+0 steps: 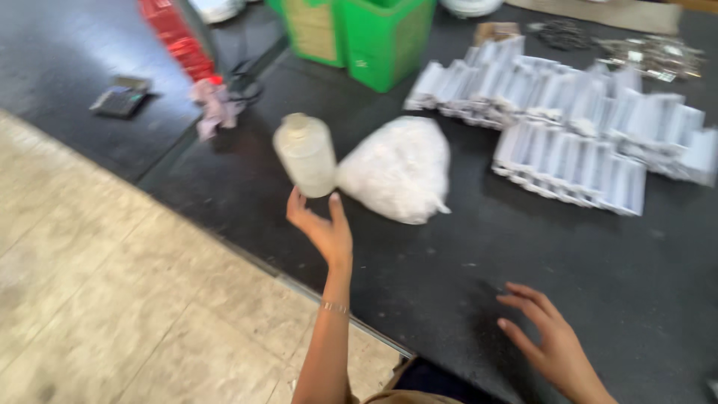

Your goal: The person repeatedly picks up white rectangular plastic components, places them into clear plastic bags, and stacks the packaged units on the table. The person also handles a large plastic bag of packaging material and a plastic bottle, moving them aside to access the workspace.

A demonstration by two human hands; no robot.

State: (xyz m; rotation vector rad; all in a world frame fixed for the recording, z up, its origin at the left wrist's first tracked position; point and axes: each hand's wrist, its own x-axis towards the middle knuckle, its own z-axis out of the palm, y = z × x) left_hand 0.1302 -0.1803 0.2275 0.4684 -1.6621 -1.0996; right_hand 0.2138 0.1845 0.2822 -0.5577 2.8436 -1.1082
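Note:
My left hand (pixel 321 228) is raised over the edge of the dark table (pixel 419 262) and grips the base of a pale translucent bottle (pixel 305 153), which stands upright in my fingers. Right beside the bottle lies a bulging white plastic bag (pixel 400 168). Near the table's front edge my right hand (pixel 550 337) hovers with its fingers spread and nothing in it.
Rows of white open boxes (pixel 568 120) cover the far right of the table. A green bin (pixel 378 37) and a red crate (pixel 176 34) stand at the back, with a calculator (pixel 120 99) and a crumpled cloth (pixel 215 105) to the left. Tiled floor (pixel 112 284) lies at the left.

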